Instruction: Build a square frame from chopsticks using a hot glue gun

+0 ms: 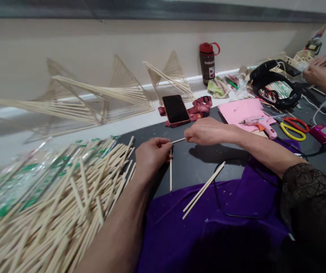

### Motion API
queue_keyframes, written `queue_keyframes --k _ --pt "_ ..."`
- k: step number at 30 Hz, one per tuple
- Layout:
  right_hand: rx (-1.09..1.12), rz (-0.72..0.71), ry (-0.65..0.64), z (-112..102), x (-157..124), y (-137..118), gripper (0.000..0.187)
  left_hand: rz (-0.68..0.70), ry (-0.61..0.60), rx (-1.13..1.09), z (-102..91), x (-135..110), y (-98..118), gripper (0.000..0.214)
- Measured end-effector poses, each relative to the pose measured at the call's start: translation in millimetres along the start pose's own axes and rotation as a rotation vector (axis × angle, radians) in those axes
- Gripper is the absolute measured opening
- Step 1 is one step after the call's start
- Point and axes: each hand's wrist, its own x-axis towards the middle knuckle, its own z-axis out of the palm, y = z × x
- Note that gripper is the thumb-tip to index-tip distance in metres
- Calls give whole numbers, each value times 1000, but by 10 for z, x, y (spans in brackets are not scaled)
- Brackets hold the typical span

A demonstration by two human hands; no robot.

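In the head view, we see both of our hands meeting at the centre of the dark table (197,167). The left hand (151,155) and the right hand (208,131) each pinch one end of one short stick (178,140), fingers closed narrow around it. The stick spans the small gap between them.

A second stick (170,172) runs from the left fingertips toward 6 o'clock. We cannot tell whether they grip it or whether it merely lies there. Two more sticks (204,189) lie side by side at 5 o'clock from the hands, their lower ends on the purple cloth (180,227). At 8 o'clock sits a large stick pile (66,197), too many to count, with green-printed clear wrappers among them.

At 11 o'clock stand the stick frames (117,94); we count three peaks. At 12 o'clock, one phone (176,109) rests on a red lanyard (201,107) whose visible letters read "ETERN". One red-capped bottle (207,62) stands at 1 o'clock, its white label writing too small to read.

At 3 o'clock we count one pink glue gun (261,124) and two pairs of scissors, red scissors (296,122) and yellow scissors (292,132). A co-worker's two hands (319,74) work at 2 o'clock.
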Motion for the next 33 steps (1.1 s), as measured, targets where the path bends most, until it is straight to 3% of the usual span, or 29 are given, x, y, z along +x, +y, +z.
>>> queue_keyframes --k 6,11,15,20,22,24,28,33 --pt "32 -7 92 -25 -34 -47 30 -12 -27 -19 -7 -3 10 21" --pt "84 56 187 -55 -37 104 29 2 -24 -32 1 -23 16 20" --pt "104 131 278 -162 -218 433 27 -3 -16 -23 -2 -39 23 20" --pt "56 372 408 -272 -891 1030 22 13 -14 -39 -11 -41 27 22" --pt "-1 506 364 -222 -1197 1182 21 8 -17 -36 -15 -42 37 22" --pt "-84 640 233 -108 -1440 1239 25 4 -19 -22 -19 -43 51 22" --pt "-136 915 80 189 -1664 1182 39 8 -25 -19 -21 -45 65 20" --pt "-75 945 93 344 -1687 1192 37 -15 -35 -62 -9 -32 56 18"
